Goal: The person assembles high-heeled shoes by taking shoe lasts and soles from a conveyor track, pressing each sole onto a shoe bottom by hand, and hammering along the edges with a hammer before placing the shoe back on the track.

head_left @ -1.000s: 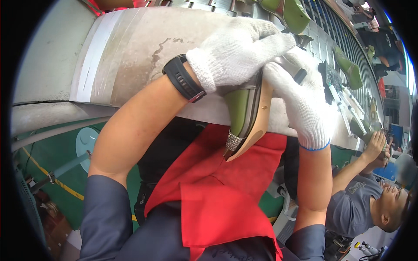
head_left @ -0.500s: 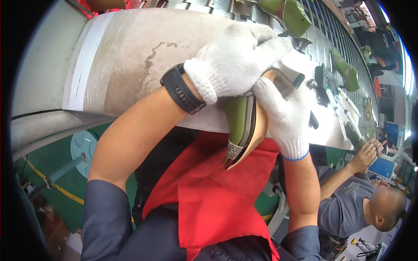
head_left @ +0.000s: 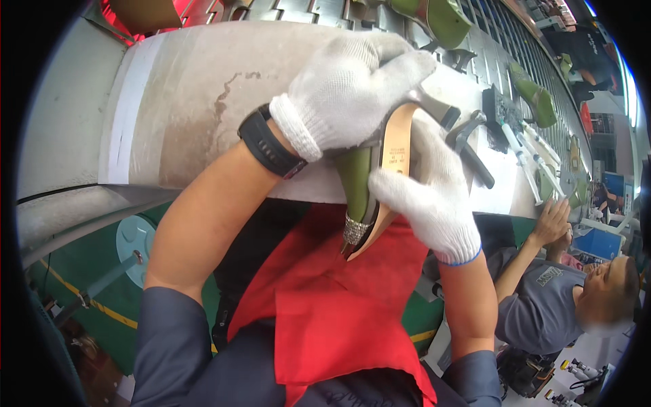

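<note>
Both my hands wear white knit gloves. My left hand (head_left: 346, 91), with a black watch at the wrist, grips the heel end of a green pointed shoe (head_left: 358, 197). The shoe lies on its side over the bench edge, its tan sole facing right and a glittery band near the toe. My right hand (head_left: 434, 197) clasps the shoe's sole side from the right. The toe points down toward my red apron (head_left: 325, 312).
A pale stained workbench (head_left: 196, 95) lies under my hands. Black-handled pliers (head_left: 475, 146) rest just right of the shoe. More green shoes (head_left: 444, 17) sit on the conveyor behind. Another person in a grey shirt (head_left: 536, 305) sits at the right, one hand on the bench edge.
My right hand has slid down the sole toward the toe. The shoe has turned so its tan sole shows more. The view has shifted slightly left.
</note>
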Demonstrator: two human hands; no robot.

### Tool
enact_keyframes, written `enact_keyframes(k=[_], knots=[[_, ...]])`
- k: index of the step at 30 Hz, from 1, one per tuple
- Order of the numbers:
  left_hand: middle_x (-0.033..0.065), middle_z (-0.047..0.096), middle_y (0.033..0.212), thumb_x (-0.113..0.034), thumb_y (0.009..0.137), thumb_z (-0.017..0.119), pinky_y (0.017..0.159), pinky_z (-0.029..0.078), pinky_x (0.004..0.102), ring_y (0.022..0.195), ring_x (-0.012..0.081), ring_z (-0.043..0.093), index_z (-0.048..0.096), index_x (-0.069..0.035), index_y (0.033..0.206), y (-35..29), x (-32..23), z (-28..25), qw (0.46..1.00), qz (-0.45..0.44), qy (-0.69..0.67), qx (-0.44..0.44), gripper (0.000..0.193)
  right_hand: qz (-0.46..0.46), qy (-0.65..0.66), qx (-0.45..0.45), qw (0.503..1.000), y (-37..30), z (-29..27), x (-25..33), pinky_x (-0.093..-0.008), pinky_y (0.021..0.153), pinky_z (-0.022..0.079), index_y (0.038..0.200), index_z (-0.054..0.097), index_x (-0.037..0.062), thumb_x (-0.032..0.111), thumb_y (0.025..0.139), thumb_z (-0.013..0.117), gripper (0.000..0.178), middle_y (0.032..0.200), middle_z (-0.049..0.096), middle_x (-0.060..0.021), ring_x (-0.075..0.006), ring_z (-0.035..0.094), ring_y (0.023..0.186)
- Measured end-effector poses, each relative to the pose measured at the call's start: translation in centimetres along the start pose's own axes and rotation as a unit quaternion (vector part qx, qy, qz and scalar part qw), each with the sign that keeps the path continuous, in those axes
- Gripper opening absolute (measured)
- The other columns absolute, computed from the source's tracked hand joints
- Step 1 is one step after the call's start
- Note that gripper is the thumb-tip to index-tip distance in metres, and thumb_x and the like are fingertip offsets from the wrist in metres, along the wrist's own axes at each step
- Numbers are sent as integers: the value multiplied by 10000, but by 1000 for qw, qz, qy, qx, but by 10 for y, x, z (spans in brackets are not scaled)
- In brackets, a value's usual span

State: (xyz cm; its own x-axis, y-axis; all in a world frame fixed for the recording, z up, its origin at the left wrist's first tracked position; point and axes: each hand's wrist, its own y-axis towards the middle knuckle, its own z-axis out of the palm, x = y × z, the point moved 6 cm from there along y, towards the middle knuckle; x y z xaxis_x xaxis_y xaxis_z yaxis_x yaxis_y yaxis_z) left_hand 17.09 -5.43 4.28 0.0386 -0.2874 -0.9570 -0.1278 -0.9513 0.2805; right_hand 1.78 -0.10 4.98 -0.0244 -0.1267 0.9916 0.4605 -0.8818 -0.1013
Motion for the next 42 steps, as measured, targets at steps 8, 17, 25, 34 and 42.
enact_keyframes(k=[8,17,25,34,42], knots=[[133,706,1232,-361,916,830,1070,530,376,1176,229,677,668,-2,1353,-21,-22,-45,976,74,190,75,588,-23,-222,60,973,22,4,23,-433,1013,571,1369,679,-19,267,838,897,641,1224,747,-179,-295,723,1132],[169,629,1307,-93,666,1017,1018,560,424,1151,295,658,624,-75,1189,-157,-28,-48,910,188,370,-26,655,-345,-619,-7,705,-3,6,32,-517,1179,478,1388,716,81,122,702,951,726,1465,673,-190,-431,587,1405],[194,587,1520,-51,897,859,1087,526,366,1299,219,641,688,-28,1221,-141,-24,-48,977,-8,210,-33,368,-362,-556,31,748,-8,21,21,-550,1215,412,1060,792,114,86,739,906,342,1469,697,-142,-442,559,1438],[268,626,1473,-20,842,803,1126,500,415,1344,318,639,687,-48,1035,-116,-27,-37,960,38,277,-27,228,-336,-538,0,773,-4,31,19,-574,1219,377,935,753,103,125,782,888,206,1427,711,-151,-452,556,1435],[268,646,1432,-47,840,803,1113,489,394,1339,306,637,668,-29,1019,-112,-24,-39,959,-35,269,-79,225,-316,-524,45,790,13,24,32,-547,1183,432,956,717,65,60,757,880,257,1375,728,-193,-434,624,1362]])
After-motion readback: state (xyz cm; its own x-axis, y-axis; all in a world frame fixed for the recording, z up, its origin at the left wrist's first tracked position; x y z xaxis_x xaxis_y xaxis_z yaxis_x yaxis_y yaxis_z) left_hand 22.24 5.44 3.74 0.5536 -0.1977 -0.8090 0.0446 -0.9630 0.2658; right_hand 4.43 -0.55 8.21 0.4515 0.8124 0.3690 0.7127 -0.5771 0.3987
